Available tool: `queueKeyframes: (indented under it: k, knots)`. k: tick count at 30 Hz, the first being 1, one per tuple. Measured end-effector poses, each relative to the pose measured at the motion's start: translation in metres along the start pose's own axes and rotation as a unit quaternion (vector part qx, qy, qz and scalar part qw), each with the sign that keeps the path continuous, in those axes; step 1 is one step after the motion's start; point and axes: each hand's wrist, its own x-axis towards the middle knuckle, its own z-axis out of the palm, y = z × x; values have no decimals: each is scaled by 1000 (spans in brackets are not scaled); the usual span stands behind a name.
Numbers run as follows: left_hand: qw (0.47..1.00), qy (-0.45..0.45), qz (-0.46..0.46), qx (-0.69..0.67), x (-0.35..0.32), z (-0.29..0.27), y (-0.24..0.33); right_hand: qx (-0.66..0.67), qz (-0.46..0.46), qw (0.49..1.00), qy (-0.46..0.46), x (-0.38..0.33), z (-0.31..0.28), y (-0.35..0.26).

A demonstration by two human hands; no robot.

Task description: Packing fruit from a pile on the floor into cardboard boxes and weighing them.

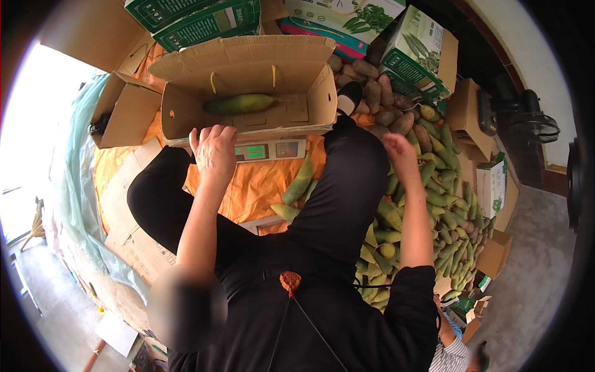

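An open cardboard box (248,132) with yellow cord handles stands on a digital scale (287,150) in front of me. One long green radish (240,104) lies inside it. My left hand (214,152) grips the box's near rim, thumb and fingers hooked over the edge. To the right of my raised knee, my right hand (401,154) hovers by the heap of green radishes (443,198), its fingers loosely curled and apart with nothing visible in them. A few more green radishes (299,181) lie between my legs.
Brownish-red root vegetables (373,96) are piled beyond my foot. Green and white printed cartons (418,53) stand at the back. An orange sheet (248,192) covers the floor under me. At the right are a black fan (536,121) and another person's striped sleeve (450,358).
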Motion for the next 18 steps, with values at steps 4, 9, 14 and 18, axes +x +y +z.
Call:
queueKeyframes:
  k: [4,9,14,18]
  knots:
    - [1000,-6,5,-1,3,-5,5,13,33,999,12,-35,14,92]
    - [1000,-16,11,5,2,-6,5,-239,-90,965,-60,-107,42,199]
    - [997,-27,58,46,3,-2,-4,-404,258,871,-109,-171,56,231]
    - [998,-38,33,45,0,-7,-12,-355,330,871,-86,-193,37,190]
